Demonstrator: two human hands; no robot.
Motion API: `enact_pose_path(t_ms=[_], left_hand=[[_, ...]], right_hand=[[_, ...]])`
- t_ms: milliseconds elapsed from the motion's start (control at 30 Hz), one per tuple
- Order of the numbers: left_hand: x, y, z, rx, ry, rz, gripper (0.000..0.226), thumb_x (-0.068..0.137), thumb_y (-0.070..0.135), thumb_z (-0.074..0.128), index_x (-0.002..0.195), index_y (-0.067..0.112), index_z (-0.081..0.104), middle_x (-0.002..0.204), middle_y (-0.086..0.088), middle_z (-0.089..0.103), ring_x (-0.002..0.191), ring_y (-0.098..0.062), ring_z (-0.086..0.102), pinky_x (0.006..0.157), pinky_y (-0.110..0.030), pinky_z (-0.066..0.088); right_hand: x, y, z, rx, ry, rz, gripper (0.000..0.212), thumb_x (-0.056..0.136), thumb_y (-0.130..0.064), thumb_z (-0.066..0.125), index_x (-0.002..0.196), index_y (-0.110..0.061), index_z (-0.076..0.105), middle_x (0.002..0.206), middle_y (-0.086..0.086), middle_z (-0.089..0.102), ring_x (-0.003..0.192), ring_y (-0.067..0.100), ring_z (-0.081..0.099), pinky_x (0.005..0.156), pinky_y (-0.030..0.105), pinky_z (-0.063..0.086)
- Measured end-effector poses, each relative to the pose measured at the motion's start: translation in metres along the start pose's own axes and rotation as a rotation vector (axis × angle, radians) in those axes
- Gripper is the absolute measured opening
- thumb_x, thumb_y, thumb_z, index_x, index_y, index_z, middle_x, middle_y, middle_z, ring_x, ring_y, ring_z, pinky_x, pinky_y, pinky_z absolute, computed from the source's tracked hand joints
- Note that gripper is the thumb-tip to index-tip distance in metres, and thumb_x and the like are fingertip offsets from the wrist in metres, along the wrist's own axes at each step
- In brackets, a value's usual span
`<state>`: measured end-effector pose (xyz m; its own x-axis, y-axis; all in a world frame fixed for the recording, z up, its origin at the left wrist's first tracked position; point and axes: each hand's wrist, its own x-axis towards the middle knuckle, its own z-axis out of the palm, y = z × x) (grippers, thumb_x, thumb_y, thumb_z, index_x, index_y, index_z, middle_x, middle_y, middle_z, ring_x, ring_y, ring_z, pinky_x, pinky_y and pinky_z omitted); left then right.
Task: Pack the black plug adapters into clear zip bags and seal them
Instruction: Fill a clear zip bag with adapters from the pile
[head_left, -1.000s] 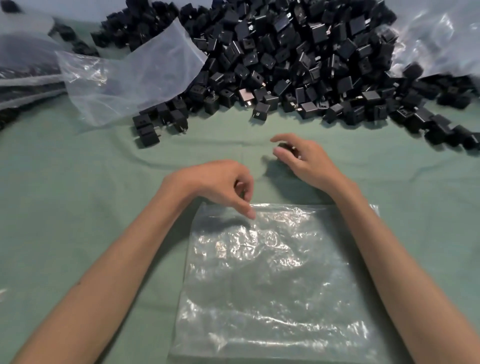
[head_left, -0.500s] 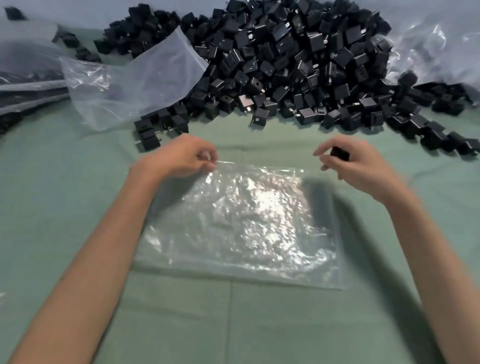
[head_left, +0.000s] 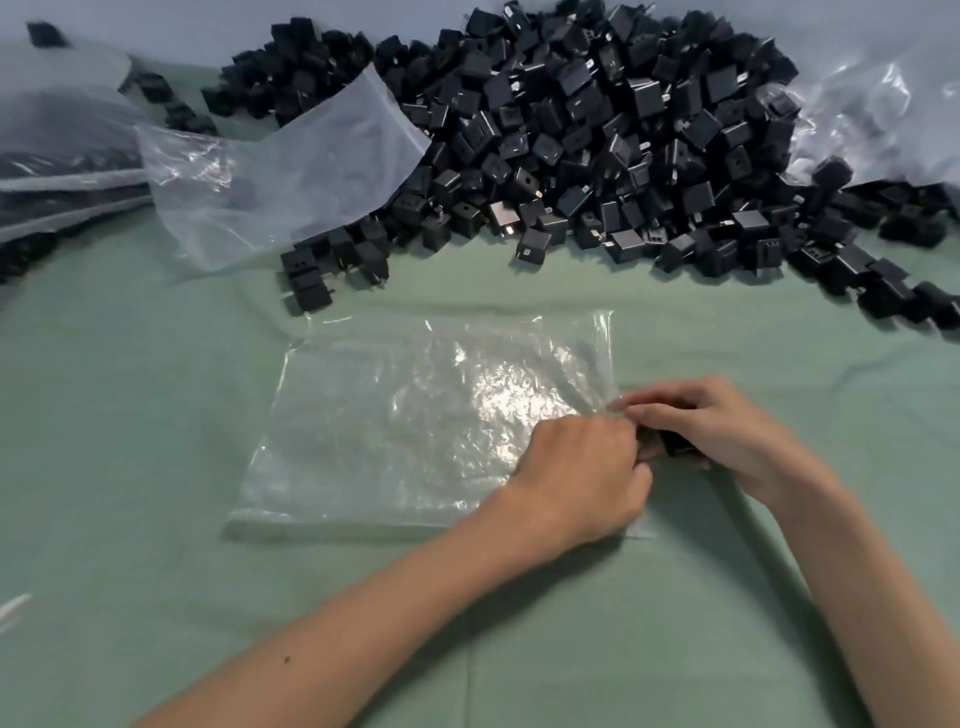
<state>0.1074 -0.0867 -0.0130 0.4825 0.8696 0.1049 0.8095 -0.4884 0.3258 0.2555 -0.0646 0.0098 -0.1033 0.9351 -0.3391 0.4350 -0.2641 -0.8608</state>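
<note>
Meeting at the bag's (head_left: 415, 421) right edge: left hand (head_left: 587, 475) pinching plastic, right hand (head_left: 727, 436) closed around an adapter (head_left: 675, 444).

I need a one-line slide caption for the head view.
Both hands, left and right, meet at the right edge of a flat clear bag; the right holds a black adapter before the pile.

green cloth (head_left: 130, 467) covers tabletop, creased; small white object (head_left: 13, 605) at cloth's left edge, unidentifiable.

green cloth (head_left: 156, 467) covers table; pale, perhaps grey, wall (head_left: 208, 21) behind.
</note>
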Motion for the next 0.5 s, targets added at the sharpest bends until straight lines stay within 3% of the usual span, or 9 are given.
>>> enact_pose_path(t_ms=[67,133,267,400,500], left_hand=[[0.000,-0.005,0.002,-0.030,0.030,0.017,0.029,0.092,0.030,0.046,0.107,0.009,0.059,0.100,-0.012,0.067,0.087,-0.036,0.062,0.064,-0.037,0.036],[-0.002,-0.008,0.000,-0.102,0.028,0.050,0.021,0.090,0.025,0.047,0.095,0.009,0.059,0.095,-0.014,0.067,0.083,-0.037,0.061,0.063,-0.036,0.035],[-0.001,-0.015,-0.008,-0.256,0.028,0.028,0.016,0.078,0.028,0.050,0.070,0.016,0.043,0.075,-0.009,0.063,0.067,-0.032,0.057,0.062,-0.036,0.046],[-0.008,-0.015,-0.005,-0.170,0.051,0.140,0.016,0.079,0.025,0.056,0.072,0.014,0.047,0.078,-0.009,0.061,0.067,-0.028,0.055,0.060,-0.033,0.043],[-0.007,-0.020,-0.008,-0.251,0.030,0.206,0.015,0.089,0.021,0.053,0.078,0.014,0.046,0.082,-0.005,0.055,0.070,-0.019,0.046,0.063,-0.032,0.040]], right_hand=[[-0.001,0.001,0.002,0.025,0.030,-0.010,0.011,0.085,-0.017,0.068,0.084,-0.026,0.075,0.066,-0.011,0.069,0.049,-0.002,0.051,0.036,0.010,0.028],[-0.002,0.000,0.004,0.039,0.030,-0.020,0.011,0.083,-0.021,0.070,0.086,-0.030,0.075,0.077,-0.011,0.072,0.056,-0.002,0.055,0.040,0.008,0.030],[-0.003,-0.005,0.004,0.175,-0.035,-0.046,0.026,0.091,-0.006,0.057,0.087,-0.022,0.078,0.082,0.002,0.073,0.059,0.012,0.063,0.037,0.013,0.023],[-0.007,-0.006,0.004,0.160,-0.133,0.007,0.031,0.092,-0.003,0.051,0.088,-0.019,0.077,0.077,0.007,0.073,0.066,0.019,0.071,0.036,0.015,0.022],[-0.004,-0.003,-0.001,0.199,-0.128,0.032,0.031,0.093,-0.009,0.051,0.090,-0.022,0.078,0.077,0.011,0.072,0.063,0.014,0.069,0.036,0.014,0.025]])
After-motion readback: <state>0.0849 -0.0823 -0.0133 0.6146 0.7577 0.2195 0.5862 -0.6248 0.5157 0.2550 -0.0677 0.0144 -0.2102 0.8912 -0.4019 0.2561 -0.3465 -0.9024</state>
